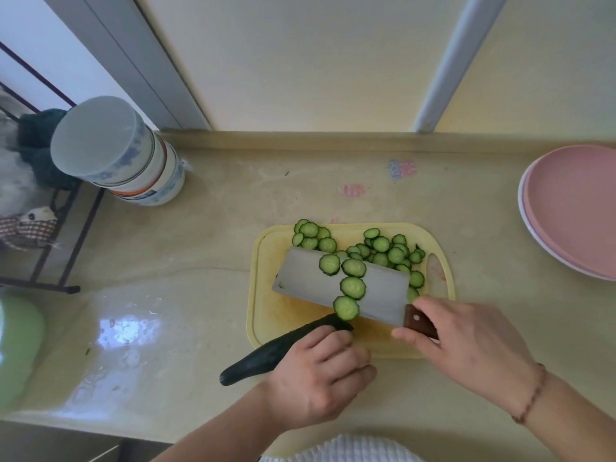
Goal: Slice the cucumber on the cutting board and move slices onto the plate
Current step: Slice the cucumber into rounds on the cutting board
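A dark green cucumber [266, 353] lies slanted, its cut end on the yellow cutting board [266, 295] and its tail out over the counter. My left hand [316, 375] grips it with curled fingers close to the cut end. My right hand [466, 341] holds the wooden handle of a wide cleaver [310, 278], whose blade sits at the cut end. Several slices [352, 287] stick to the flat of the blade. Many more cucumber slices [383, 250] are heaped on the board's far side. The pink plate [573, 208] stands at the right edge, bare.
A stack of upturned bowls [116, 151] stands at the back left next to a black wire rack [60, 235]. A green object [18, 348] shows at the left edge. The counter is wet in front of the rack. A wall runs along the back.
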Motion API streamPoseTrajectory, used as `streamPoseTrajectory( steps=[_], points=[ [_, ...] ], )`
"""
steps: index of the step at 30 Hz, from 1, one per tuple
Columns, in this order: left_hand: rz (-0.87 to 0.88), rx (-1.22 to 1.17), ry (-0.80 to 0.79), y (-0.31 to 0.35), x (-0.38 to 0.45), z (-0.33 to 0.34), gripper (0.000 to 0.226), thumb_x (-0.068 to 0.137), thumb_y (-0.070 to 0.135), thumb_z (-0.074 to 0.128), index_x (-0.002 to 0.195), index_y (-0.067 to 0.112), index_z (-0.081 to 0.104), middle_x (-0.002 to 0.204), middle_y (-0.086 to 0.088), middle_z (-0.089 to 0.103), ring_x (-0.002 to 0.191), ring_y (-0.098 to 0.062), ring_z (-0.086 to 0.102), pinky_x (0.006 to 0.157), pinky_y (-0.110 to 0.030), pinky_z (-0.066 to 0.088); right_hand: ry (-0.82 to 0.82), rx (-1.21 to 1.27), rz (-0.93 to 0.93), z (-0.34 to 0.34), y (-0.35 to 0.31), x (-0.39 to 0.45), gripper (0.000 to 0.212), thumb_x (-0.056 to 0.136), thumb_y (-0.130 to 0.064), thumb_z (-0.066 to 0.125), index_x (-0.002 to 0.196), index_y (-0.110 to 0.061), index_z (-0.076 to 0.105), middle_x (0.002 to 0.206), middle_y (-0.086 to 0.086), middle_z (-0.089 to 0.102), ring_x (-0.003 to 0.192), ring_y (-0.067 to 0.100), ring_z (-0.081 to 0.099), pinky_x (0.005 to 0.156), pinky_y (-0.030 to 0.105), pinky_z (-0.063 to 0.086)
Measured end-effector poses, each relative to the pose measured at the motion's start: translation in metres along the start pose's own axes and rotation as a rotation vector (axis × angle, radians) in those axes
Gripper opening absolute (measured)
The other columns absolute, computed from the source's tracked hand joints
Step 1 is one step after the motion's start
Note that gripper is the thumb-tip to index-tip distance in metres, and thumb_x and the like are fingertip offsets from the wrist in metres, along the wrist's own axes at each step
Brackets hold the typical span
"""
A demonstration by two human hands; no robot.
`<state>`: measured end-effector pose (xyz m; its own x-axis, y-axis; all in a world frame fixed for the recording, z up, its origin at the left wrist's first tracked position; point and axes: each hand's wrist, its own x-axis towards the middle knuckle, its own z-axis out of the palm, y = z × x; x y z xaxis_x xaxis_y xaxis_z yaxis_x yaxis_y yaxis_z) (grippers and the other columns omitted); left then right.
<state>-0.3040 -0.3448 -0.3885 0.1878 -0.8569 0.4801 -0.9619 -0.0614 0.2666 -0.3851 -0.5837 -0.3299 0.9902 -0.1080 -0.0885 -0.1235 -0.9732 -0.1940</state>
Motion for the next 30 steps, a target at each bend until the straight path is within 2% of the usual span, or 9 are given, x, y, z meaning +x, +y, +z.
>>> streamPoseTrajectory(
  steps=[2, 4, 7, 9, 13, 16, 24, 28, 30],
  points=[
    [0.019, -0.024, 0.043, 0.002, 0.012, -0.006, 0.017, 0.093, 0.011, 0.063, 0.106, 0.012, 0.074, 0.107, -0.006, 0.07, 0.097, -0.031, 0.062, 0.091, -0.04, 0.051, 0.027, -0.012, -0.02, 0.004, 0.0, 0.0, 0.065, 0.086, -0.08, 0.014, 0.077, -0.029, 0.053, 0.059, -0.01, 0.058, 0.046, 0.015, 0.056, 0.037, 0.03, 0.038],
    [-0.007, -0.042, 0.04, 0.001, 0.032, -0.012, 0.023, 0.093, 0.015, 0.063, 0.114, 0.011, 0.072, 0.121, -0.007, 0.068, 0.107, -0.033, 0.062, 0.098, -0.042, 0.049, 0.049, -0.019, -0.038, 0.007, 0.0, -0.001, 0.065, 0.087, -0.077, 0.013, 0.078, -0.028, 0.054, 0.06, -0.009, 0.06, 0.046, 0.017, 0.059, 0.037, 0.031, 0.038],
    [-0.145, -0.002, -0.123, -0.016, 0.06, -0.013, 0.039, 0.102, 0.032, 0.056, 0.133, 0.01, 0.064, 0.147, -0.008, 0.055, 0.134, -0.033, 0.051, 0.113, -0.047, 0.04, 0.072, -0.019, -0.036, 0.006, -0.002, 0.001, 0.065, 0.088, -0.077, 0.012, 0.076, -0.028, 0.054, 0.059, -0.008, 0.06, 0.045, 0.017, 0.06, 0.036, 0.03, 0.034],
    [-0.197, 0.043, -0.246, -0.031, 0.069, -0.008, 0.05, 0.105, 0.042, 0.046, 0.141, 0.009, 0.057, 0.155, -0.007, 0.048, 0.143, -0.033, 0.043, 0.115, -0.051, 0.037, 0.073, -0.031, -0.028, 0.005, -0.003, 0.002, 0.063, 0.087, -0.078, 0.016, 0.075, -0.028, 0.052, 0.058, -0.009, 0.06, 0.045, 0.015, 0.059, 0.036, 0.029, 0.033],
    [-0.181, 0.054, -0.347, -0.048, 0.07, -0.003, 0.054, 0.106, 0.042, 0.034, 0.144, 0.01, 0.055, 0.152, -0.008, 0.051, 0.14, -0.033, 0.048, 0.112, -0.05, 0.042, 0.061, -0.028, -0.026, 0.006, -0.003, 0.002, 0.059, 0.085, -0.08, 0.017, 0.075, -0.03, 0.047, 0.059, -0.009, 0.059, 0.046, 0.013, 0.058, 0.037, 0.028, 0.03],
    [-0.177, -0.001, -0.316, -0.054, 0.07, -0.004, 0.047, 0.105, 0.037, 0.038, 0.138, 0.012, 0.062, 0.146, -0.008, 0.057, 0.135, -0.032, 0.053, 0.111, -0.047, 0.045, 0.074, -0.023, -0.02, 0.005, -0.003, 0.002, 0.054, 0.085, -0.078, 0.024, 0.071, -0.03, 0.043, 0.054, -0.01, 0.056, 0.041, 0.013, 0.054, 0.035, 0.027, 0.028],
    [-0.26, -0.119, -0.25, -0.083, 0.057, -0.007, 0.035, 0.103, 0.03, 0.053, 0.126, 0.013, 0.072, 0.137, -0.008, 0.065, 0.13, -0.029, 0.058, 0.107, -0.046, 0.048, 0.073, -0.024, 0.013, 0.004, 0.006, -0.008, 0.059, 0.086, -0.079, 0.023, 0.077, -0.03, 0.054, 0.06, -0.011, 0.062, 0.046, 0.015, 0.059, 0.036, 0.031, 0.042],
    [-0.307, -0.125, -0.217, -0.088, 0.058, -0.007, 0.033, 0.102, 0.03, 0.053, 0.123, 0.015, 0.074, 0.134, -0.009, 0.067, 0.127, -0.031, 0.06, 0.106, -0.047, 0.049, 0.076, -0.035, 0.042, -0.004, 0.01, -0.014, 0.046, 0.083, -0.073, 0.043, 0.076, -0.029, 0.056, 0.059, -0.013, 0.062, 0.046, 0.018, 0.06, 0.036, 0.028, 0.038],
    [-0.358, -0.115, -0.201, -0.09, 0.055, -0.007, 0.034, 0.102, 0.031, 0.051, 0.122, 0.016, 0.075, 0.132, -0.009, 0.068, 0.126, -0.031, 0.061, 0.106, -0.048, 0.05, 0.056, -0.041, 0.07, -0.01, 0.015, -0.02, 0.046, 0.083, -0.075, 0.043, 0.075, -0.031, 0.054, 0.058, -0.013, 0.061, 0.047, 0.018, 0.06, 0.037, 0.03, 0.038]
  ],
)
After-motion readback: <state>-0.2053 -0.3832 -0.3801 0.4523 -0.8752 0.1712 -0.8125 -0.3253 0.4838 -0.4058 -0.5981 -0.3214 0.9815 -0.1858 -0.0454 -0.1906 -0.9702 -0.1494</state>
